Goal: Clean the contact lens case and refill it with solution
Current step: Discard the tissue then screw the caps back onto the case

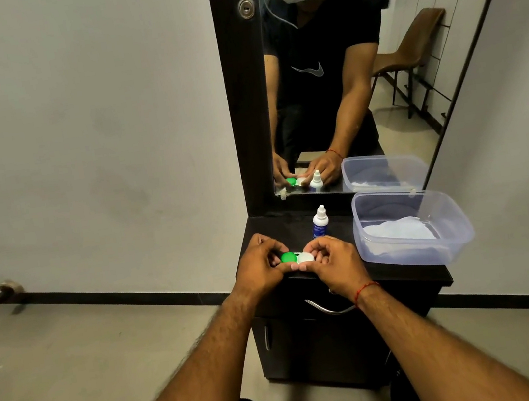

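Observation:
The contact lens case (297, 258) has a green cap on its left cup and a white cap on its right cup. It is held between both hands just above the front of the dark dresser top (339, 223). My left hand (260, 268) grips the green end. My right hand (329, 259) grips the white end, fingers curled around it. A small solution bottle (320, 222), white cap and blue label, stands upright just behind my right hand.
A clear plastic tub (449, 237) with a white cloth (396, 229) inside sits on the right of the dresser. A tall mirror (341, 84) rises behind. A drawer handle (329, 309) curves below the top's front edge. A wall stands to the left.

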